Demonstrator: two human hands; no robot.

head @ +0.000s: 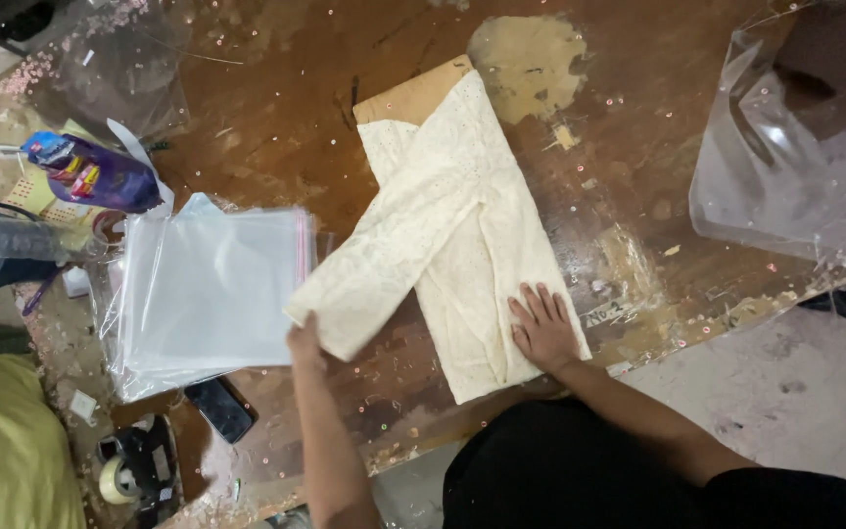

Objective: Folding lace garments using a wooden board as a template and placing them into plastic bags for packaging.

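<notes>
Fingers of my left hand [305,343] pinch the folded sleeve end of the cream garment [462,225]; my right hand [543,328] lies flat, open, on its lower part, on the wooden desk [276,98], beside clear bags [212,284].

Garment packing workshop: scarred wooden table [276,88], stacked clear bags [208,289], tape dispenser [134,470].

My arms are bare from wrist to past the elbow, no sleeves, rings or watch showing. Left hand [305,345] and right hand [543,329] ungloved. Below them, black clothing [560,470].
</notes>
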